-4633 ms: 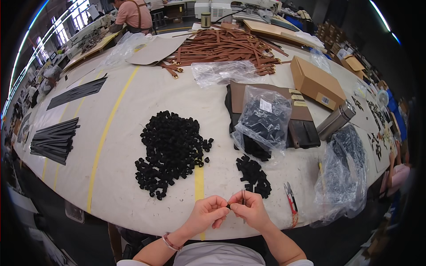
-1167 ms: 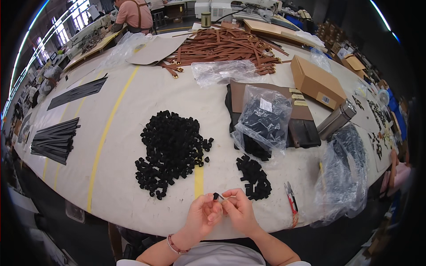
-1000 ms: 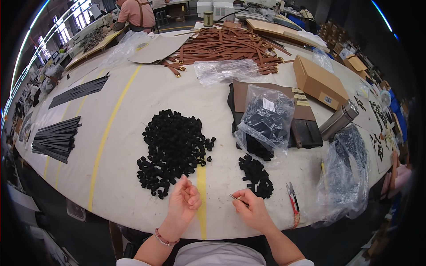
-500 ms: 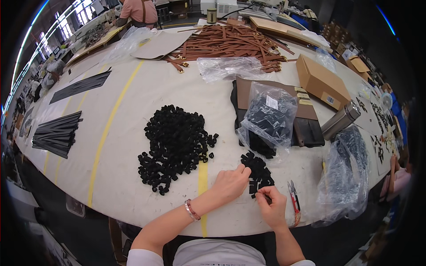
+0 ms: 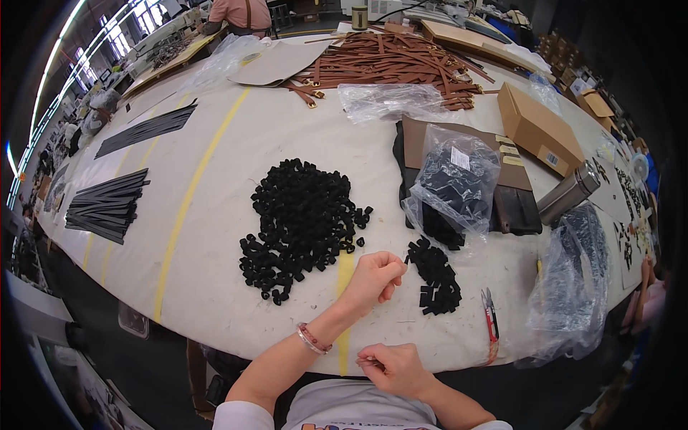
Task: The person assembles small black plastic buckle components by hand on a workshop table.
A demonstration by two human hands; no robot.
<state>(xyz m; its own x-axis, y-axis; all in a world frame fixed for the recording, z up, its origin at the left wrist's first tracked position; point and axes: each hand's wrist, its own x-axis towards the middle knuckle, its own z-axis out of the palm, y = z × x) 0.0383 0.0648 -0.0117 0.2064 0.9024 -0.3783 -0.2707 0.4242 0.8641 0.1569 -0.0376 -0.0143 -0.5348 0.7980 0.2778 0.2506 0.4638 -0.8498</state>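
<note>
Just left of the small black pile [image 5: 437,281], the left hand [image 5: 375,281] pinched a black piece [image 5: 407,260]; the right hand [image 5: 395,367] curled in front of that pile.

The left hand [image 5: 374,281] is easing leftward off the small black pile [image 5: 437,276]; the right hand [image 5: 395,367] is drawing well away from it.

The tabletop [image 5: 229,172] was off-white, and long yellow stripes [image 5: 188,195] crossed it. The left heap [image 5: 304,215] and the right heap [image 5: 435,276] of small pieces were plain black. The near strips [image 5: 107,206] at left were dark grey. The far straps [image 5: 390,68] were reddish brown, their buckles [image 5: 312,104] golden. The carton [image 5: 537,129] at right was light brown, the flask [image 5: 570,192] silver, and the thread snips [image 5: 492,324] red and black.
</note>
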